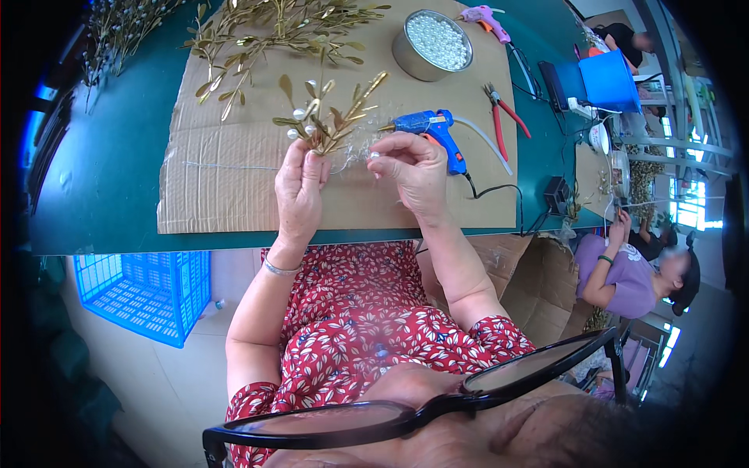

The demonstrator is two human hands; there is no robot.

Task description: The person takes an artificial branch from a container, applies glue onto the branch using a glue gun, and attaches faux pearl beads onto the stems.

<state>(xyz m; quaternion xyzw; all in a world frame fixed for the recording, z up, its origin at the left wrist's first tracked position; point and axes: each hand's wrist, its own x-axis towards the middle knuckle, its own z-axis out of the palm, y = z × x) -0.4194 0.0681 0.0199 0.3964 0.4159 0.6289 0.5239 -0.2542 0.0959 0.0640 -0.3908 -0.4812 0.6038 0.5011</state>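
Nearest, a smooth red dress (351, 304) with a pale leaf print is covering the person's lap. Above the ribbed cardboard sheet (234, 199), the left hand (299, 183) is gripping the stem of a metallic golden sprig (334, 129), whose flat oval leaves are spreading upward among round pearly beads. The right hand (413, 171) is pinching a small glossy white bead (375, 155) between thumb and fingertip, just beside the sprig. Farther on, a blue plastic glue gun (438, 125) is lying near wispy, clear strands, and red-handled pliers (499, 125) are resting to its right. Beyond, a round metal bowl (413, 61) is holding shiny pearls, while leafy golden branches (269, 35) are sprawling leftward.
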